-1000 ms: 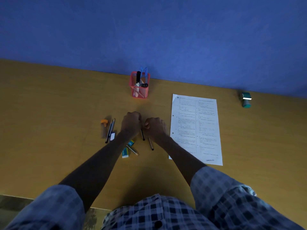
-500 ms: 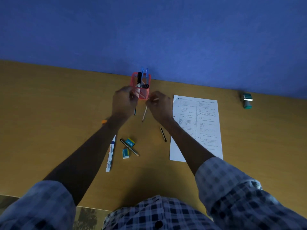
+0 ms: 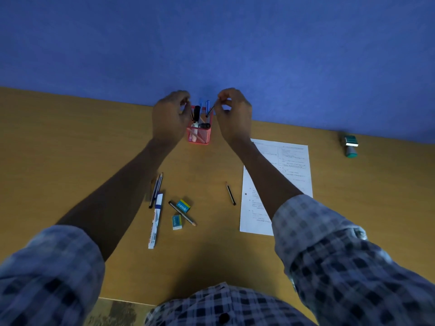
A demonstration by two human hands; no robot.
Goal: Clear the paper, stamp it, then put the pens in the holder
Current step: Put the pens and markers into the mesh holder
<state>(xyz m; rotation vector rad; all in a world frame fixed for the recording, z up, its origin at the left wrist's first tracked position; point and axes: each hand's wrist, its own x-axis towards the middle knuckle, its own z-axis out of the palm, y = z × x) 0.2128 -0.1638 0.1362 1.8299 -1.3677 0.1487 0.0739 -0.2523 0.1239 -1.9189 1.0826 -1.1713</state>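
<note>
Both hands risen over holder [image 3: 199, 135], left hand [image 3: 170, 121] pen hidden

Red mesh holder [image 3: 199, 135]; white paper [image 3: 289, 182]; teal stamp [image 3: 350, 147]; blue wall [image 3: 211, 43].

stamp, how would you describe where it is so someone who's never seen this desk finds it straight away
Start at the white printed paper on the right half of the wooden desk. Go past its far right corner toward the blue wall; the stamp sits there alone. It is a short, chunky teal-green block, unlike the thin pens, pencils and flat erasers near the red holder.
</note>
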